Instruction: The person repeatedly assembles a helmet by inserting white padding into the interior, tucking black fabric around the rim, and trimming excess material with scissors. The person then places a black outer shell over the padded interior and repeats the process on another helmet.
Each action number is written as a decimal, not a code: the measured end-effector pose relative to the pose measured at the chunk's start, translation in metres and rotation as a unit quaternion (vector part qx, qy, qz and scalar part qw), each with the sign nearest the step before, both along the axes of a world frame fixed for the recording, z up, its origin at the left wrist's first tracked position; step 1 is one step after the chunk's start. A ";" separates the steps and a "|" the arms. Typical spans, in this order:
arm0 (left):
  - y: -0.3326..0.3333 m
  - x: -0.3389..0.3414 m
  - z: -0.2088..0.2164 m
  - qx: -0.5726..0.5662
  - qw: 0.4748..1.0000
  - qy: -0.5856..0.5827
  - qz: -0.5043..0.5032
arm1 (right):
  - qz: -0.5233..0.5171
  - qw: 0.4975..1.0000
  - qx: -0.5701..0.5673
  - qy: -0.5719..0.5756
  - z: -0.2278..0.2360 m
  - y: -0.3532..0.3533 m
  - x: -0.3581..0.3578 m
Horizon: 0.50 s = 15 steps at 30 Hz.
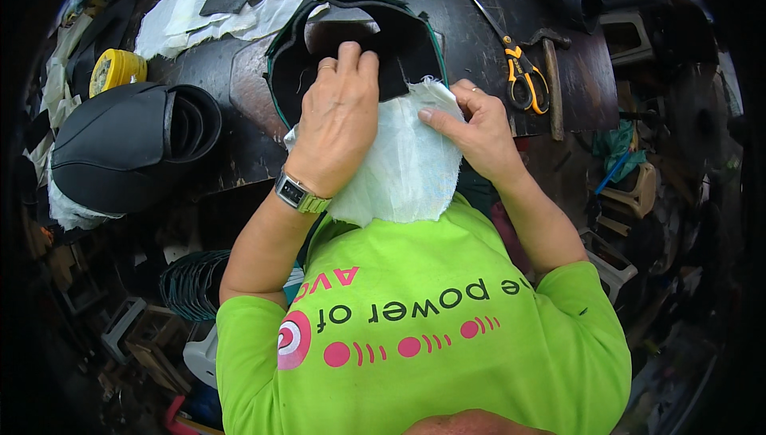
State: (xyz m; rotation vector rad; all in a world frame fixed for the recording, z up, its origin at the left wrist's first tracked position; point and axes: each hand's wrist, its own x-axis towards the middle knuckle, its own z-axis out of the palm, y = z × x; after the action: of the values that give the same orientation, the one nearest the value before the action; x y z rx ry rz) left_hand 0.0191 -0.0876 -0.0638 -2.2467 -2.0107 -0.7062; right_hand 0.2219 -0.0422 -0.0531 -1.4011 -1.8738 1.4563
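Note:
A black leather piece [411,40], curved into an open tube with a green edge, lies at the table's near edge. White frayed cloth [399,172] spreads from its opening down over my green shirt. My left hand [339,112], wearing a metal watch, reaches into the opening over the cloth's left part. Its fingers are bent and close together; the tips are hidden, so what they hold cannot be made out. At the cloth's upper right corner, my right hand [479,128] pinches it, thumb on top, the other fingers behind beside the leather rim.
Scissors [523,76] with orange and black handles lie right of the leather, beside a hammer [552,76]. Left stand a black leather roll [120,144] and a yellow tub [118,70]. White cloth pieces [199,8] and black scraps cover the far left of the dark table [479,32].

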 end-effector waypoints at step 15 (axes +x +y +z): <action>-0.034 -0.026 0.001 -0.010 0.353 -0.901 -0.250 | 0.266 0.870 0.360 0.205 0.023 -0.050 -0.069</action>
State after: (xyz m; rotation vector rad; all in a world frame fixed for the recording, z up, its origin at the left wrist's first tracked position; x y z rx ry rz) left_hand -0.0072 -0.1221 -0.0627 -1.2617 -0.4144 -4.3359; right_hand 0.1529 -0.0919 -0.0301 -0.2114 -2.2362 0.9458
